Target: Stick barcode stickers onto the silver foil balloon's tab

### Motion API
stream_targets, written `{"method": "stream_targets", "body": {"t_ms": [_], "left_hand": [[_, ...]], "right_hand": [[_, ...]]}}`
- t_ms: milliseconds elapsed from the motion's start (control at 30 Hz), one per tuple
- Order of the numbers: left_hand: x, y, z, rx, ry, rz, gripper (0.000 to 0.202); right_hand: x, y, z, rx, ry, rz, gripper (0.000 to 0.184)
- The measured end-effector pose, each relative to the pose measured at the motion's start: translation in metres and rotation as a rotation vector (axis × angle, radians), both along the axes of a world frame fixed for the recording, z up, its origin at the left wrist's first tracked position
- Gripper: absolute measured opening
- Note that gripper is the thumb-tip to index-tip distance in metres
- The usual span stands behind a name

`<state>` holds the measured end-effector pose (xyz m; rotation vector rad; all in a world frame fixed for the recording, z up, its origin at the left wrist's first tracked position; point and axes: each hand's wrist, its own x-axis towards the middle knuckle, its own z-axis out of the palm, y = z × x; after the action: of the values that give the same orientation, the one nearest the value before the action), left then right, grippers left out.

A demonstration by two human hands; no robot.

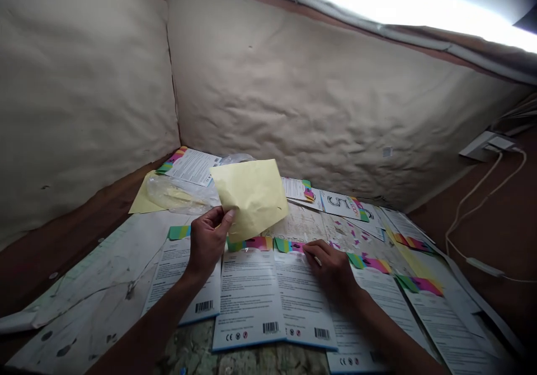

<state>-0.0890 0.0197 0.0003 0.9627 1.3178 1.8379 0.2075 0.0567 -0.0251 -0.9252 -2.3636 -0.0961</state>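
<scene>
My left hand (pixel 207 240) pinches the lower left corner of a creased pale yellow paper sheet (pixel 251 198), lifted above the table. Behind that sheet lies a clear plastic bag (pixel 178 193) on a second yellow sheet (pixel 142 201). My right hand (pixel 331 268) rests its fingertips on the rainbow-coloured top of a white printed card with a barcode (pixel 302 302). I cannot tell whether those fingers grip the card. More such cards (pixel 247 299) lie side by side beneath both hands.
A worn, stained white sheet (pixel 88 291) covers the table's left side, and small coloured scraps (pixel 354 235) lie beyond my right hand. Padded beige walls (pixel 293 95) rise behind. A white cable (pixel 474 224) runs from a wall fitting (pixel 484 145) at right.
</scene>
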Motion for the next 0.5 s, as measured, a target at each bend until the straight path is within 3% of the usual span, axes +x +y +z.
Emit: {"method": "stream_targets", "body": {"t_ms": [167, 500], "left_hand": [[-0.001, -0.002, 0.000, -0.012, 0.020, -0.002, 0.032], [-0.001, -0.002, 0.002, -0.008, -0.009, -0.029, 0.033]], "right_hand": [[-0.005, -0.002, -0.022, 0.033, -0.044, 0.005, 0.015], [-0.006, -0.003, -0.031, 0.044, -0.125, -0.029, 0.015]]}}
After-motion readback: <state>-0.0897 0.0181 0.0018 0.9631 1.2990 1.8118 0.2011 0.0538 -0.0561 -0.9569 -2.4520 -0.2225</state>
